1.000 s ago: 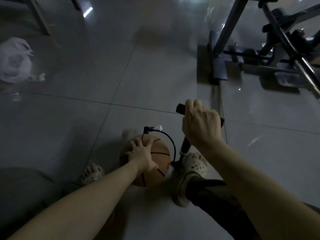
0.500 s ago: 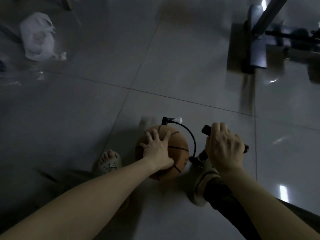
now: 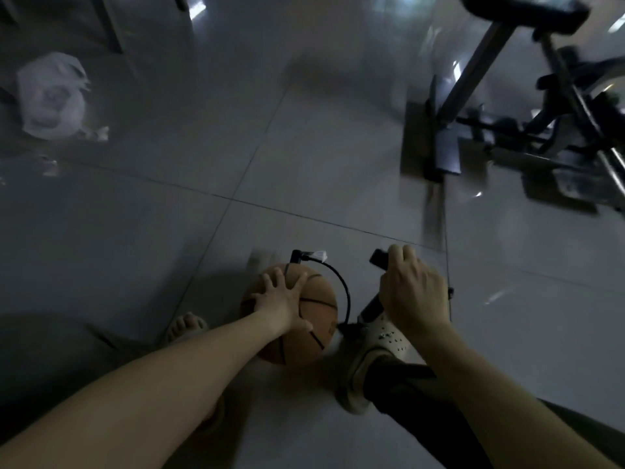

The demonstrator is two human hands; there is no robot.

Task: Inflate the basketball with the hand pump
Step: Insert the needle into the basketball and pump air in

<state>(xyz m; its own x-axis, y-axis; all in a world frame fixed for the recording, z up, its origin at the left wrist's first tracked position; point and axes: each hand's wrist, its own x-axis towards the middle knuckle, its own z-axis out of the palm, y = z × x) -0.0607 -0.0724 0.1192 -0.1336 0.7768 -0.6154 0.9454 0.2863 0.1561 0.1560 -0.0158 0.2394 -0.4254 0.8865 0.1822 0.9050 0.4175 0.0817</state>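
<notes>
Dim room, glossy grey tiled floor (image 3: 304, 147). View blurred at the edges.

Orange-brown rubber basketball (image 3: 321, 313) sits on the floor, near centre, between the person's feet. Left hand (image 3: 280, 304) lies flat on top of it, fingers spread wide, pressing down.

Slim black hand pump (image 3: 370, 308) stands tilted just right of the ball. Right hand (image 3: 414, 296) is curled round its black crossbar handle (image 3: 378, 259); only the handle's left end shows past the knuckles. Thin black hose (image 3: 348, 296) arcs from the pump's base up and over to the far top of the ball, a small white tag (image 3: 316, 256) hanging at that end.

Pale perforated clog (image 3: 375, 346) on the right foot is at the pump's base; cannot tell whether it stands on a foot plate. Left foot in an open-toed sandal (image 3: 186, 328), left of the ball.

Far left: crumpled white plastic bag (image 3: 50, 99). Far right: dark metal-framed exercise machine (image 3: 507, 123).
</notes>
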